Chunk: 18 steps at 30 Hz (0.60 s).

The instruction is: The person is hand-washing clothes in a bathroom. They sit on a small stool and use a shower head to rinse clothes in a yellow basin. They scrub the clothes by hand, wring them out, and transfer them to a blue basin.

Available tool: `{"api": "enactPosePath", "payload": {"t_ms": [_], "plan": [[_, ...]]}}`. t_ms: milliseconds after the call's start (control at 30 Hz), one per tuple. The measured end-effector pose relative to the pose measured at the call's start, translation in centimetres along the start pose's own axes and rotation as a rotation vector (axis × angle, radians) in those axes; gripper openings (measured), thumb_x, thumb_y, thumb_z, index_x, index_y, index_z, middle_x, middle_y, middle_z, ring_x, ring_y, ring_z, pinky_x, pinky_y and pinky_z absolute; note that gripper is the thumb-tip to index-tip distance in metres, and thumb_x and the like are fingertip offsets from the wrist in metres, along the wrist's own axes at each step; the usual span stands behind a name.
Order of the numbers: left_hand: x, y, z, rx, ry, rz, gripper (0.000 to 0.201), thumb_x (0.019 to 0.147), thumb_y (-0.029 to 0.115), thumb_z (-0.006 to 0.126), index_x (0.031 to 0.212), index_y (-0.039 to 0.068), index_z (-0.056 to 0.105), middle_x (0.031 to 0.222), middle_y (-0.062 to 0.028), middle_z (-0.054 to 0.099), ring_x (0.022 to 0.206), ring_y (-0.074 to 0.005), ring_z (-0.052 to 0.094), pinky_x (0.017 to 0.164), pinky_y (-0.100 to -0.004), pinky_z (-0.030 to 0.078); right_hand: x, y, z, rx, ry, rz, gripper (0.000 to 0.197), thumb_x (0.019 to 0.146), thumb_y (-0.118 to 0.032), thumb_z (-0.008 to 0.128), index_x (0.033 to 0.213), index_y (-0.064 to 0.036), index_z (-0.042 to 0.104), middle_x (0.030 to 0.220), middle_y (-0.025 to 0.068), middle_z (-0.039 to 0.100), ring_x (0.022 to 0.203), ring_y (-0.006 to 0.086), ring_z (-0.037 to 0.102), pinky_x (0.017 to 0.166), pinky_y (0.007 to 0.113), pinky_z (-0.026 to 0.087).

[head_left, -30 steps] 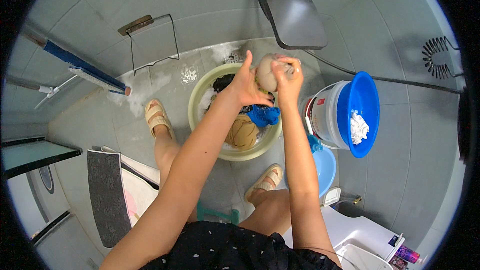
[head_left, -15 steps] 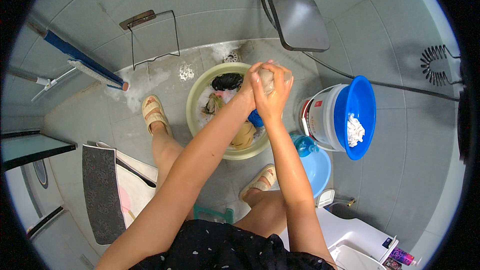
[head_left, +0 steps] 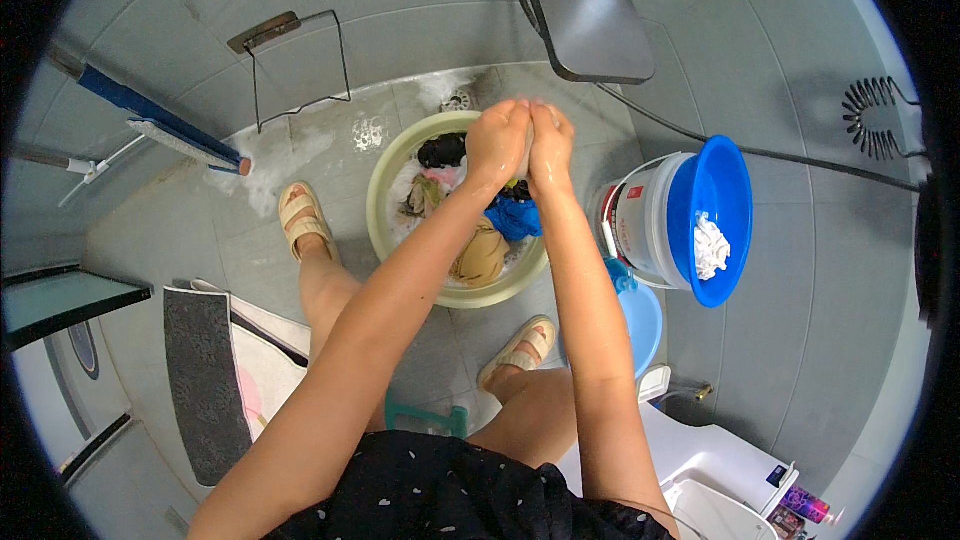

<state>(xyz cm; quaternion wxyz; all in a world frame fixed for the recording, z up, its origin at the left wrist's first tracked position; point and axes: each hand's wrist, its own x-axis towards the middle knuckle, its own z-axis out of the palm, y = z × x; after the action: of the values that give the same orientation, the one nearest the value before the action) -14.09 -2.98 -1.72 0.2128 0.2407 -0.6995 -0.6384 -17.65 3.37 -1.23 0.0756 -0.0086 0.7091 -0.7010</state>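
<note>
Above the far right side of a pale yellow basin (head_left: 376, 205), my left hand (head_left: 497, 143) and my right hand (head_left: 551, 146) are closed side by side. A strip of wet, pale cloth (head_left: 525, 154) shows between them; the rest of it is hidden by my fingers. What garment it is, I cannot tell. Below my wrists the basin holds suds and several soaked clothes: a black piece (head_left: 443, 150), an olive one (head_left: 423, 197), a tan one (head_left: 480, 253) and a bright blue one (head_left: 517, 219).
A white bucket (head_left: 640, 215) with a blue basin (head_left: 738, 210) on it stands at the right; white cloth (head_left: 711, 248) lies inside. A light-blue basin (head_left: 645, 325) is nearer me. The shower head (head_left: 588, 20) hangs beyond my hands. Suds wet the floor near the drain (head_left: 457, 102).
My hands have turned from cupping the pale cloth bundle to gripping it side by side, knuckles up, hiding most of it. The whole view has shifted slightly.
</note>
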Motion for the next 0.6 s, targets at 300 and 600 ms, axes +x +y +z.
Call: {"api": "enactPosePath", "payload": {"t_ms": [300,600], "plan": [[2.4,-4.9,-4.9,0.118,-0.303,-0.321,0.047,0.085,0.040,0.053,0.118,0.008,0.048,0.108,-0.0147,0.054,0.093,-0.0217,0.055,0.071,-0.0401,0.049,0.2,-7.1,-11.8,0.060,0.304,-0.315,0.020,0.083,-0.023,0.060,0.089,-0.0043,0.060,0.086,0.0041,0.058,0.079,0.0131,0.052,0.075,0.028,0.042],[1.1,-5.0,-5.6,0.120,-0.500,-0.562,0.033,0.084,0.034,0.056,0.110,0.014,0.051,0.115,-0.0043,0.051,0.094,-0.0185,0.052,0.071,-0.0342,0.048,-0.3,-12.0,-30.6,-1.328,0.991,-0.644,0.046,0.078,-0.035,0.063,0.115,-0.0105,0.052,0.124,0.0179,0.045,0.105,0.0316,0.048,0.081,0.051,0.042]]}}
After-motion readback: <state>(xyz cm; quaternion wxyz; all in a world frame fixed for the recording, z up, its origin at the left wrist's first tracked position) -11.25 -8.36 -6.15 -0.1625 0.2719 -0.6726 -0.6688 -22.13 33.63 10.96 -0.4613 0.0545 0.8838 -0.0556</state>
